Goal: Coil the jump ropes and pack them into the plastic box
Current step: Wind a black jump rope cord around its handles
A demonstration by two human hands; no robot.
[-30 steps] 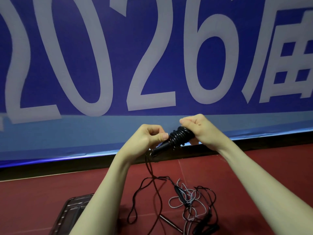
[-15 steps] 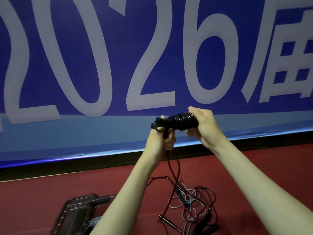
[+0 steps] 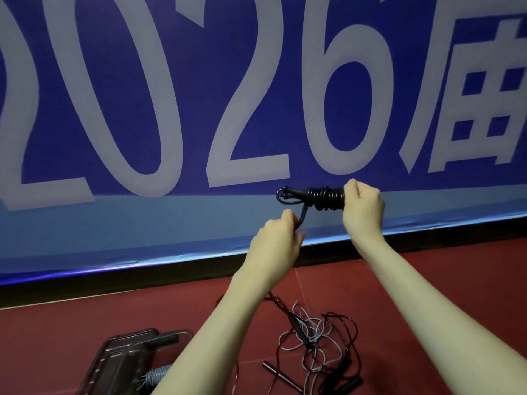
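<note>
Item 1, black jump rope [image 3: 322, 198]: held up at chest height in front of the blue banner [image 3: 114, 81], already wound into a tight bundle of turns around its handles. Long axis lies roughly level, left to right; the free handle tip points toward the left.

Item 2, right hand [image 3: 362, 208]: fingers curled fast around the right end of the bundle, carrying its weight.

Item 3, left hand [image 3: 281, 238]: below and a little left of the bundle, fingers closed in a pinch on the loose tail of cord that drops from the wound part. The tail runs up from this hand to the bundle's left half, so this is the nearer hand for any last turn or tuck. Judgement: the step in hand is finishing and securing the wrap; the tail looks short, so little winding is left.

Item 4, plastic box [image 3: 114, 354]: dark, translucent, on the red floor [image 3: 57, 337] at lower left, well below both hands and nearer the left arm. Contents: one grey coiled rope [image 3: 155, 376] and what looks like a dark handle [image 3: 161, 341] near the far rim; the rest is hidden by the forearm.

Item 5, loose ropes [image 3: 316, 337]: a tangle of black and grey cords on the floor at lower centre, handles among them, not yet coiled, well apart from the box
</note>
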